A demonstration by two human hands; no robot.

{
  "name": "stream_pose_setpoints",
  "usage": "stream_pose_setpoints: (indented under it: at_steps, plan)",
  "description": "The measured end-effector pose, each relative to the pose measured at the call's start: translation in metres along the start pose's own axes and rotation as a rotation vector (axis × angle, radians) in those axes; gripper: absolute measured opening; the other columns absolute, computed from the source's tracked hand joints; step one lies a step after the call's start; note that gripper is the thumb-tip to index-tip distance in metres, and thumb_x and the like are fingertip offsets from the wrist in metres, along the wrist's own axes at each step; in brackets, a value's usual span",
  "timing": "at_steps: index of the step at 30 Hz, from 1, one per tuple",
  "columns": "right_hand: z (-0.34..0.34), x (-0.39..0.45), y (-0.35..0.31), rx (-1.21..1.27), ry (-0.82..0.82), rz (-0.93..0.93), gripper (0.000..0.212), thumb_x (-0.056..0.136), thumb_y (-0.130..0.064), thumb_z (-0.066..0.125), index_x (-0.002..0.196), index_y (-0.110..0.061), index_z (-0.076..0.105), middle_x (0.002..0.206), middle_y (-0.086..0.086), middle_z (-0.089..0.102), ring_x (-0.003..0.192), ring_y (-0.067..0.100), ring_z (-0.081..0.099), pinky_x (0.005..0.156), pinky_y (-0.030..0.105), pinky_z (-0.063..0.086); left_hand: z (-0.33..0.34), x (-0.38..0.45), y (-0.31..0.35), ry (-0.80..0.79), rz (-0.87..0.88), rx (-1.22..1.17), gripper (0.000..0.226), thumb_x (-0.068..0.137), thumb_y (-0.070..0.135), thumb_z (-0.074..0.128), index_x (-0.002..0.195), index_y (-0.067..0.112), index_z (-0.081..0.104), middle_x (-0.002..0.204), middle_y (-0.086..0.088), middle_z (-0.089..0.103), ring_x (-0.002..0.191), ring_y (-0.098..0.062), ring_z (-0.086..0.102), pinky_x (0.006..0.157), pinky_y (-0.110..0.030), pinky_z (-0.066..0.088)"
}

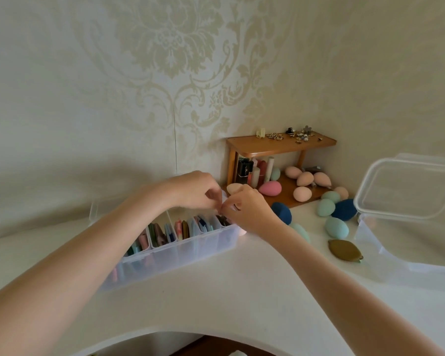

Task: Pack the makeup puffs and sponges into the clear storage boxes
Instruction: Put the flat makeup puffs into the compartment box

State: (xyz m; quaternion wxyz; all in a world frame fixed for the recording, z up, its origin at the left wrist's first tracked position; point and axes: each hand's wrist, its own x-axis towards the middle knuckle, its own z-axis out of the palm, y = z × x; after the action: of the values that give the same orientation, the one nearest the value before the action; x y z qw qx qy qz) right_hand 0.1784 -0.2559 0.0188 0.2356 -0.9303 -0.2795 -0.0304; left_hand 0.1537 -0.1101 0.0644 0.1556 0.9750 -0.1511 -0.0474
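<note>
No text, label or number can be read anywhere. The one candidate is a faint pale mark on the dark box under the wooden shelf, at about two o'clock from the hands, and it is too blurred to make out.

Cream damask wallpaper, white table, brown wooden shelf, peach, teal, navy sponges.

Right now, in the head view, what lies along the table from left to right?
Divided box → navy sponge → olive puff → clear tub.
</note>
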Motion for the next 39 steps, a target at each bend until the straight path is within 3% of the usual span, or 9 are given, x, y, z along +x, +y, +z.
stream_pose_setpoints:
  at_steps: [4, 9, 11, 13, 16, 20, 27, 37, 39]
  plan:
    - [-0.032, 0.005, 0.021, 0.428, 0.197, 0.179, 0.019, 0.090, -0.019, 0.057, 0.093, -0.012, 0.074, 0.091, 0.004, 0.069, 0.089, 0.018, 0.058, 0.065, 0.016, 0.041, -0.007, 0.011, 0.000, 0.056, 0.032, -0.059, 0.018, 0.090, 0.023, 0.056, 0.099, 0.018, 0.071, 0.108, 0.005, 0.069, 0.101, -0.008, 0.061, 0.083, -0.018, 0.045]
    - [-0.062, 0.032, 0.087, 0.108, 0.289, 0.444, 0.026, 0.095, -0.014, 0.046, 0.108, -0.006, 0.067, 0.088, 0.008, 0.063, 0.077, 0.018, 0.054, 0.059, 0.021, 0.042, -0.006, 0.039, 0.010, 0.020, 0.081, -0.050, 0.021, 0.092, 0.020, 0.054, 0.105, 0.013, 0.068, 0.104, 0.006, 0.065, 0.096, -0.009, 0.059, 0.078, -0.014, 0.041]
    - [-0.066, 0.044, 0.108, -0.085, 0.227, 0.521, 0.029, 0.095, -0.012, 0.043, 0.117, -0.004, 0.061, 0.105, 0.014, 0.062, 0.094, 0.026, 0.058, 0.075, 0.033, 0.051, -0.005, 0.050, 0.013, -0.008, 0.100, -0.033, 0.021, 0.092, 0.019, 0.054, 0.107, 0.013, 0.068, 0.102, 0.008, 0.063, 0.092, -0.005, 0.054, 0.075, -0.012, 0.040]
    - [-0.067, 0.059, 0.128, -0.184, 0.195, 0.617, 0.036, 0.094, -0.010, 0.045, 0.129, -0.003, 0.051, 0.136, 0.020, 0.044, 0.123, 0.034, 0.045, 0.101, 0.043, 0.043, -0.004, 0.064, 0.013, -0.036, 0.115, -0.016, 0.022, 0.092, 0.020, 0.053, 0.108, 0.014, 0.067, 0.114, 0.005, 0.065, 0.098, -0.007, 0.056, 0.085, -0.021, 0.045]
    - [-0.069, 0.077, 0.147, -0.189, 0.193, 0.699, 0.045, 0.091, -0.013, 0.052, 0.134, -0.003, 0.047, 0.154, 0.015, 0.018, 0.138, 0.036, 0.023, 0.111, 0.048, 0.031, -0.003, 0.080, 0.011, -0.066, 0.132, 0.003, 0.024, 0.092, 0.020, 0.053, 0.110, 0.014, 0.068, 0.118, 0.003, 0.065, 0.100, -0.008, 0.057, 0.093, -0.028, 0.047]
    - [-0.068, 0.091, 0.172, -0.155, 0.142, 0.741, 0.050, 0.089, -0.017, 0.055, 0.136, -0.003, 0.045, 0.158, 0.010, 0.008, 0.142, 0.034, 0.016, 0.113, 0.046, 0.026, 0.001, 0.095, 0.005, -0.086, 0.144, 0.010, 0.022, 0.092, 0.021, 0.054, 0.108, 0.014, 0.068, 0.114, 0.003, 0.066, 0.094, -0.003, 0.053, 0.089, -0.025, 0.046]
    - [-0.061, 0.089, 0.180, -0.187, 0.206, 0.740, 0.043, 0.096, -0.027, 0.041, 0.132, -0.005, 0.047, 0.137, 0.019, 0.041, 0.125, 0.037, 0.036, 0.099, 0.045, 0.037, 0.005, 0.102, -0.002, -0.088, 0.147, -0.001, 0.021, 0.092, 0.021, 0.054, 0.107, 0.015, 0.068, 0.113, 0.004, 0.067, 0.091, -0.002, 0.054, 0.084, -0.021, 0.044]
    - [-0.047, 0.045, 0.119, -0.356, 0.235, 0.669, 0.037, 0.093, -0.020, 0.045, 0.124, -0.002, 0.053, 0.136, 0.017, 0.037, 0.128, 0.040, 0.034, 0.103, 0.047, 0.036, 0.002, 0.071, 0.015, -0.056, 0.139, -0.028, 0.023, 0.092, 0.022, 0.053, 0.108, 0.014, 0.068, 0.119, 0.001, 0.065, 0.101, -0.010, 0.058, 0.092, -0.028, 0.048]
    - [-0.038, 0.030, 0.104, -0.356, 0.242, 0.626, 0.040, 0.091, -0.019, 0.047, 0.127, -0.001, 0.051, 0.138, 0.019, 0.037, 0.128, 0.041, 0.033, 0.103, 0.046, 0.037, 0.001, 0.061, 0.019, -0.047, 0.140, -0.026, 0.022, 0.092, 0.020, 0.053, 0.107, 0.013, 0.067, 0.122, 0.000, 0.064, 0.104, -0.011, 0.059, 0.087, -0.022, 0.047]
